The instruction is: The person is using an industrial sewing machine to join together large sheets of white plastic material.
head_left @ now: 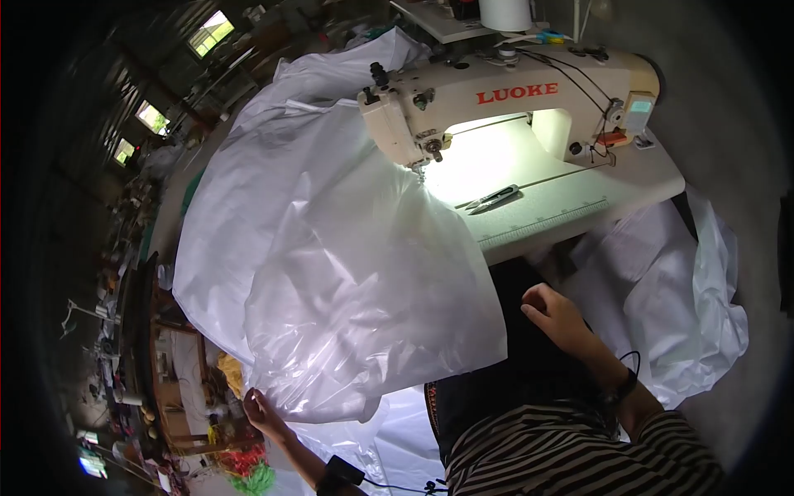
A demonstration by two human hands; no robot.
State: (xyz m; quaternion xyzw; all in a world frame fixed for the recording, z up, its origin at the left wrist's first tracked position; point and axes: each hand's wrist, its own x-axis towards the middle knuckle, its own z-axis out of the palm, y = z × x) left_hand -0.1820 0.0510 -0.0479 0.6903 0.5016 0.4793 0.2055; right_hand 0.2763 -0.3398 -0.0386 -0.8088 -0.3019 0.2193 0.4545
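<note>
Forearm (303,457) outstretched, the left grip (265,416) is at the lower-left edge of the white sheet (364,289); whether it pinches, I cannot tell. The right grip (558,318) is empty, loosely curled above dark cloth (521,372). Glossy, crinkled, the sheet drapes beside the sewing machine (529,74).

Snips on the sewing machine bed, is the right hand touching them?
No, the snips lie on the bed, and the right hand is lower in the picture, clear of them.

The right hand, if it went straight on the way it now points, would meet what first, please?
The right hand would probably meet the white sheet at its right edge, close to the table; depth is unclear.
</note>
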